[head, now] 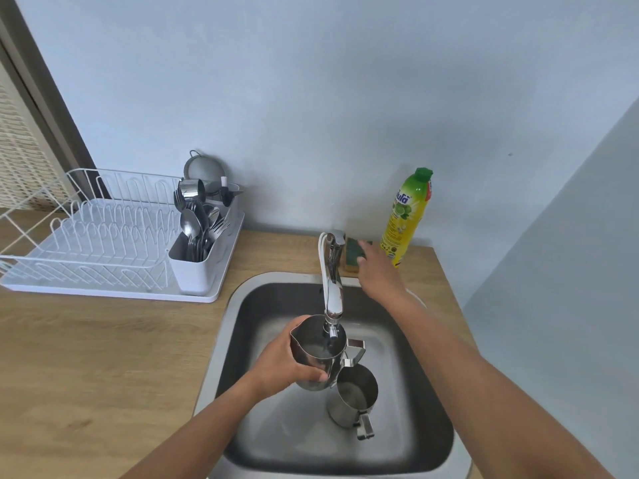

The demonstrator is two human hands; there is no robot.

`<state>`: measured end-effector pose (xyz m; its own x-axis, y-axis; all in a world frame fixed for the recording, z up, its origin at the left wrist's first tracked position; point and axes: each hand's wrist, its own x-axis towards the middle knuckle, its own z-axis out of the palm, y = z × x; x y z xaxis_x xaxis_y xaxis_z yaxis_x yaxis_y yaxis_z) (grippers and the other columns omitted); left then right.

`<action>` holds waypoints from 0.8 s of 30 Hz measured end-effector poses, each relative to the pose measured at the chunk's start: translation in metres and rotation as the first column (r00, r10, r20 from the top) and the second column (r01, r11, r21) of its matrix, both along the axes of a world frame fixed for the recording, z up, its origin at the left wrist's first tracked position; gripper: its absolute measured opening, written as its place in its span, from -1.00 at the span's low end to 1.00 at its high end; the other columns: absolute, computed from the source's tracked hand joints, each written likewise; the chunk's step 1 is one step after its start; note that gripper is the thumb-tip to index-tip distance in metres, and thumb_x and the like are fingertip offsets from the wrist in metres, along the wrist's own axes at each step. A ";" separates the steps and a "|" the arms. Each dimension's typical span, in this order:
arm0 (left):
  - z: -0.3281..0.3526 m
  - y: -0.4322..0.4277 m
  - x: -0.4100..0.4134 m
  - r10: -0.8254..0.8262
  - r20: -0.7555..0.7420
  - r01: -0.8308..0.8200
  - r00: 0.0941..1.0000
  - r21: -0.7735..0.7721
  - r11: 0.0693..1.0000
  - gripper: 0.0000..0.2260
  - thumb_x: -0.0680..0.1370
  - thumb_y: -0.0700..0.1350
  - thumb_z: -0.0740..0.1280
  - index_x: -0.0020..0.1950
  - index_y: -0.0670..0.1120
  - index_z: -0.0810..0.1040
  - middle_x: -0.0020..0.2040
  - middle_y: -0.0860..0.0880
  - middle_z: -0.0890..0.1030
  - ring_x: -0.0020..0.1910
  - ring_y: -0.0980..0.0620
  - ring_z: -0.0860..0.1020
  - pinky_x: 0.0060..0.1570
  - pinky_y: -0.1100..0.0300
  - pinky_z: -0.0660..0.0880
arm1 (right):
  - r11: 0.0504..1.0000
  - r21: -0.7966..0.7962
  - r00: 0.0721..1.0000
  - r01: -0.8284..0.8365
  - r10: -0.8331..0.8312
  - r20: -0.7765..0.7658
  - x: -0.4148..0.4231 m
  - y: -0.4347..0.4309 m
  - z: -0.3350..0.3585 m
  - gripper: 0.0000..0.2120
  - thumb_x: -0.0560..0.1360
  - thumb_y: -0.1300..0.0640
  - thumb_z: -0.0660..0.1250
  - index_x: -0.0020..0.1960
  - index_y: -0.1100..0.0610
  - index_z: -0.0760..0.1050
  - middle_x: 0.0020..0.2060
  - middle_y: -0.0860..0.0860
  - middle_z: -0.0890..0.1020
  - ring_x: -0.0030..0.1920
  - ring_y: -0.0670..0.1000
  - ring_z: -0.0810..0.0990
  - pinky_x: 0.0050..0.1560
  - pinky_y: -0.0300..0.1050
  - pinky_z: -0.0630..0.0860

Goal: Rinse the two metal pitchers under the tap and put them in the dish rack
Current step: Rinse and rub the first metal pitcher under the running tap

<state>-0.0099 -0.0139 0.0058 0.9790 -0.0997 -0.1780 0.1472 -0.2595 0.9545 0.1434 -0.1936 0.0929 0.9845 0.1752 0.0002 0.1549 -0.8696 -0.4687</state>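
Left hand (287,361) clamped on pitcher (316,350) under spout, centre frame; right hand (375,274) open, reaching upper right twd tap lever (337,240).

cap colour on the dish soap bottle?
Green cap on the yellow dish soap bottle, standing right of the tap. Clearest, and only, in the head view.

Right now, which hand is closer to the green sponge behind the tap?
Right. The right hand reaches over the sink's back rim, fingertips at the green sponge. The left hand is down in the sink, gripping a metal pitcher under the spout.
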 end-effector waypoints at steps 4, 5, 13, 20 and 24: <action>-0.002 0.001 -0.002 0.004 -0.003 -0.004 1.000 0.006 1.000 -0.19 0.12 -0.11 0.67 0.29 0.21 0.43 0.16 0.11 0.63 0.19 0.10 0.59 0.30 0.02 0.50 | 0.991 -0.051 0.927 0.124 -0.134 -0.350 -0.048 -0.053 -0.036 -0.39 0.52 0.28 0.18 0.55 0.12 0.17 0.51 0.13 0.29 0.47 0.15 0.32 0.41 -0.04 0.30; -0.004 0.002 -0.002 0.006 -0.006 -0.006 1.000 0.008 1.000 -0.18 0.12 -0.10 0.67 0.30 0.21 0.42 0.16 0.10 0.64 0.19 0.09 0.60 0.30 0.01 0.50 | 0.994 -0.071 0.886 0.084 -0.107 -0.452 -0.065 -0.063 -0.043 -0.35 0.51 0.24 0.23 0.57 0.13 0.11 0.53 0.12 0.25 0.49 0.13 0.29 0.42 -0.08 0.27; -0.006 0.003 -0.001 -0.002 0.012 0.002 1.000 -0.002 1.000 -0.18 0.15 -0.14 0.68 0.33 0.15 0.43 0.19 0.08 0.63 0.22 0.07 0.59 0.32 -0.02 0.48 | 0.994 -0.036 0.805 0.105 -0.106 -0.584 -0.162 -0.047 -0.120 0.30 0.14 -0.25 0.52 0.58 -0.06 -0.27 0.48 0.02 0.15 0.43 0.11 0.31 0.31 0.04 0.47; -0.004 0.005 -0.003 0.009 0.024 -0.009 1.000 -0.015 1.000 -0.20 0.13 -0.15 0.68 0.30 0.14 0.46 0.19 0.08 0.63 0.21 0.09 0.59 0.29 0.05 0.51 | 0.976 -0.066 0.912 0.208 -0.218 -0.346 -0.161 -0.035 -0.138 -0.08 0.29 -0.11 0.42 0.52 0.01 0.06 0.34 0.01 0.36 0.35 0.08 0.36 0.24 -0.01 0.48; -0.004 0.004 -0.001 0.008 0.021 -0.008 1.000 -0.017 1.000 -0.20 0.14 -0.17 0.67 0.30 0.13 0.46 0.19 0.08 0.63 0.20 0.11 0.59 0.29 0.07 0.50 | 0.974 -0.044 0.911 0.224 -0.225 -0.346 -0.137 -0.046 -0.138 -0.11 0.32 -0.01 0.44 0.52 0.06 0.07 0.38 0.06 0.33 0.39 0.11 0.30 0.33 -0.01 0.41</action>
